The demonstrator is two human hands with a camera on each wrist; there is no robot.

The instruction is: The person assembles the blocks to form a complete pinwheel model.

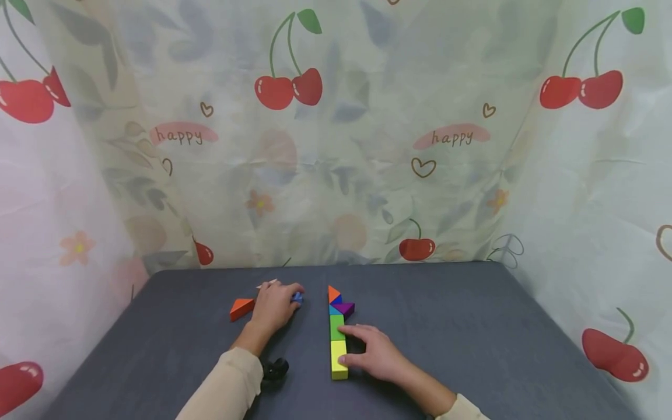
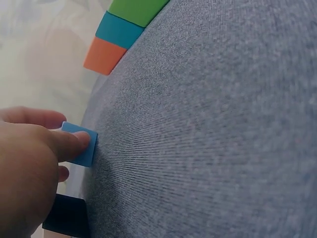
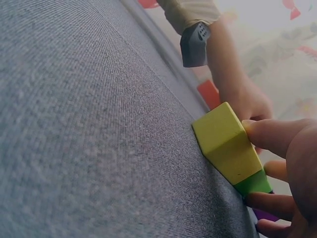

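Observation:
My left hand [image 1: 274, 303] pinches a light blue block [image 2: 84, 156] between thumb and fingers, low over the table left of the row. In the head view that block shows only partly past the fingertips. A row of coloured blocks runs away from me: yellow block [image 1: 338, 349], green block [image 1: 336, 328], a blue triangle [image 1: 334, 310], a purple triangle [image 1: 345, 309] jutting right, a dark blue triangle [image 1: 338, 300] and an orange one [image 1: 333, 293] at the far end. My right hand [image 1: 379, 354] rests its thumb on the yellow block and its index fingertip on the green one.
An orange-red triangular block [image 1: 241, 308] lies left of my left hand. A pale piece [image 1: 268, 284] shows beyond that hand. A dark block [image 2: 67, 215] appears below it in the left wrist view. Printed curtains [image 1: 346, 175] stand behind the grey table [image 1: 462, 326].

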